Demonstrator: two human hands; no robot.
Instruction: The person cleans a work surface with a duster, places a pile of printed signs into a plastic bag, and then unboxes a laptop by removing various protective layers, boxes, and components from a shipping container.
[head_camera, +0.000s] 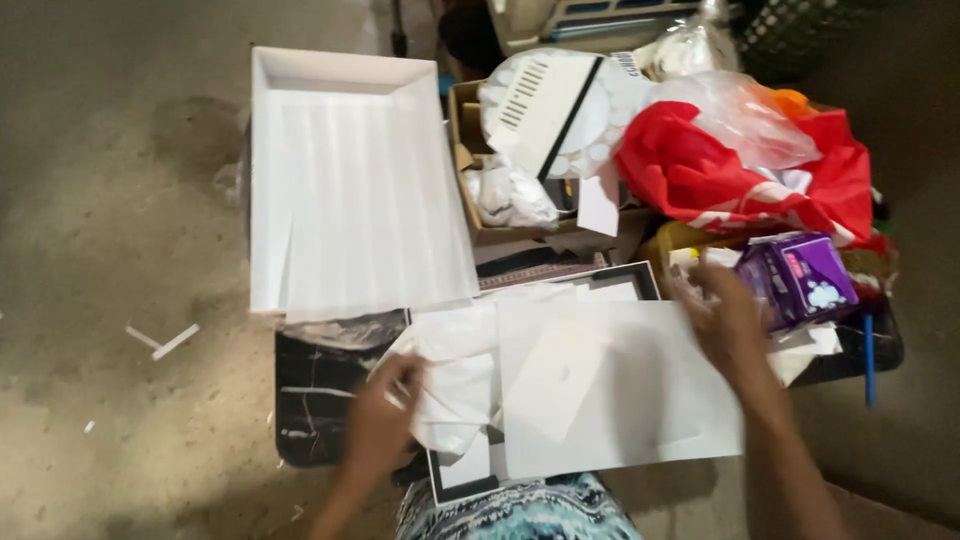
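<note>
A large white sheet (620, 390) lies over a black-edged frame (445, 485) on a dark marbled board (310, 400) in front of me. My left hand (385, 415) pinches the edge of crumpled white paper (450, 385) at the sheet's left side. At the sheet's upper right corner rests my right hand (725, 320), fingers bent onto the sheet's edge. The picture is blurred, so the exact grip is unclear.
A big shallow white box lid (350, 190) lies at the upper left. A cardboard box (465, 130) with white items, a red plastic bag (720, 170), a purple carton (800, 275) and a blue pen (868, 360) crowd the right. Paper scraps (165, 340) lie on the concrete floor.
</note>
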